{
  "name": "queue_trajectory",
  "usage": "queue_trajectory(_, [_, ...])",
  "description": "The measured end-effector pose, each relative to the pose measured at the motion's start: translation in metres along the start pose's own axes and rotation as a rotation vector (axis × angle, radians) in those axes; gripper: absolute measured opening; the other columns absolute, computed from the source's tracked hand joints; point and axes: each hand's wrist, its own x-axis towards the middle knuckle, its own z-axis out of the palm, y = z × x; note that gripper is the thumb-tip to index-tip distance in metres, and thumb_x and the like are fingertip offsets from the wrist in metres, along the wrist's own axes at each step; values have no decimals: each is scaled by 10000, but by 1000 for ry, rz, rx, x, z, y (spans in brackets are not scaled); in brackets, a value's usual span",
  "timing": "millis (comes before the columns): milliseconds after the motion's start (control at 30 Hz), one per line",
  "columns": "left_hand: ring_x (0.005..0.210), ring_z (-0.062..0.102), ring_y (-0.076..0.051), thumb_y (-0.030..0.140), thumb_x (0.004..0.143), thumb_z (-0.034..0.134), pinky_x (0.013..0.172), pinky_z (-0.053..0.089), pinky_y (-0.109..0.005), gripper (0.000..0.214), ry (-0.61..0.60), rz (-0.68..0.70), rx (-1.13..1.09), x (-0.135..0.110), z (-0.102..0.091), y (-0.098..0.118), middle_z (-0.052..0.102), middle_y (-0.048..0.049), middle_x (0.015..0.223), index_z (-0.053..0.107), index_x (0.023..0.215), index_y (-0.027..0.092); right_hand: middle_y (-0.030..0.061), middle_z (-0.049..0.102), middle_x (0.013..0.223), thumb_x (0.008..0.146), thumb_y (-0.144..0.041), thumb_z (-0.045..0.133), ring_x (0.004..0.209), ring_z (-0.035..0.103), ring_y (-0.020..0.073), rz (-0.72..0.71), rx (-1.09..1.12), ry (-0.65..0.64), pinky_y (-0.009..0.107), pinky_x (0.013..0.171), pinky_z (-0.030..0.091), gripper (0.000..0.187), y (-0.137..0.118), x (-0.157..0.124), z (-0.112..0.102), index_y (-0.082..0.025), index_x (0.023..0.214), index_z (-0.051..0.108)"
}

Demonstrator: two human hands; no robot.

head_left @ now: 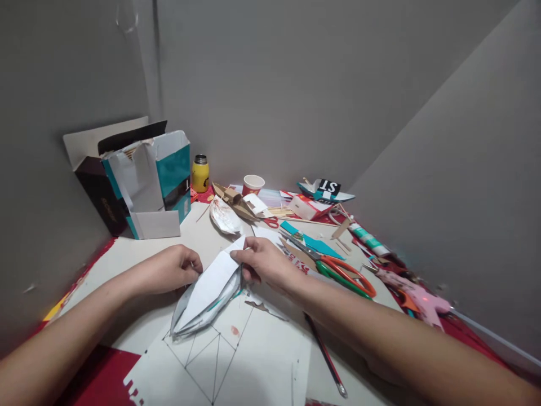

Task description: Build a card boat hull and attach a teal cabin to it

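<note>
Walls (270, 101) hem the table (101, 375) along three edges; your right hand (265, 260) pinches the boat (211, 285), your left hand (171, 269) curls beside it, grip unclear.

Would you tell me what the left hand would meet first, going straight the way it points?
The left hand would likely meet the white paper shape first; whether they already touch is unclear.
</note>
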Motion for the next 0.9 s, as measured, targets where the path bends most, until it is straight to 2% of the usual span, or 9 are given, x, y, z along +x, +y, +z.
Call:
queue_trajectory(233, [476, 558, -158, 239, 685, 503, 459, 424, -240, 225, -109, -50, -182, -4, 10, 0, 610, 15, 586, 673, 828, 201, -90, 434, 369, 730, -252, 656, 333, 341, 48, -35, -32, 78, 173, 348, 209, 248, -2, -6, -3, -183, 571, 479])
queue_trajectory(367, [465, 569, -155, 239, 707, 487, 469, 430, -240, 242, -122, -84, -159, -6, 10, 2, 607, 10, 610, 672, 858, 201, -94, 460, 430, 698, -294, 702, 352, 378, 63, -55, -47, 166, 174, 342, 211, 205, -6, -13, -19, -194, 739, 528])
queue_trajectory(433, [525, 600, -166, 228, 714, 496, 512, 436, -242, 277, -53, -68, -67, -7, 6, 4, 650, -11, 682, 687, 914, 200, -95, 487, 471, 690, -295, 712, 361, 400, 71, -55, -28, 176, 170, 334, 226, 296, -5, -16, -23, -196, 922, 557])
queue_trajectory(500, [630, 627, -186, 234, 730, 518, 579, 443, -252, 289, 72, -32, 53, -10, 1, 7, 695, -34, 786, 701, 952, 214, -98, 506, 500, 688, -285, 714, 365, 414, 79, -60, -18, 157, 171, 330, 256, 473, -2, -20, -21, -207, 1116, 529])
queue_trajectory(567, [693, 636, -203, 276, 770, 529, 613, 445, -259, 284, 188, -1, 133, -17, -4, 11, 709, -37, 826, 702, 992, 233, -108, 499, 497, 694, -277, 707, 365, 419, 85, -78, -42, 131, 175, 336, 282, 574, -1, -22, -14, -225, 1220, 483])
queue_trajectory(633, [646, 635, -202, 329, 813, 525, 579, 441, -256, 281, 260, 33, 133, -26, -8, 16, 703, -20, 757, 691, 1025, 248, -118, 478, 483, 708, -277, 691, 367, 417, 84, -101, -75, 104, 177, 348, 294, 548, -2, -25, -5, -228, 1214, 485])
queue_trajectory(733, [605, 630, -197, 354, 838, 536, 528, 433, -248, 261, 345, 115, 89, -42, -8, 24, 703, -12, 739, 703, 1017, 265, -112, 485, 501, 721, -272, 671, 390, 417, 78, -116, -140, 82, 183, 379, 318, 404, -6, -28, 5, -209, 1093, 525])
queue_trajectory(833, [677, 644, -207, 329, 842, 550, 570, 465, -254, 207, 308, 157, 68, -59, -2, 29, 721, -13, 817, 730, 929, 278, -101, 493, 509, 731, -249, 651, 411, 413, 79, -114, -218, 100, 191, 404, 334, 287, -8, -28, 9, -198, 986, 528])
queue_trajectory(900, [661, 643, -207, 325, 824, 579, 581, 484, -264, 172, 292, 137, 12, -70, 3, 32, 721, -6, 782, 742, 855, 280, -96, 483, 507, 746, -245, 627, 417, 402, 82, -129, -257, 112, 196, 407, 324, 230, -6, -27, 9, -195, 944, 524])
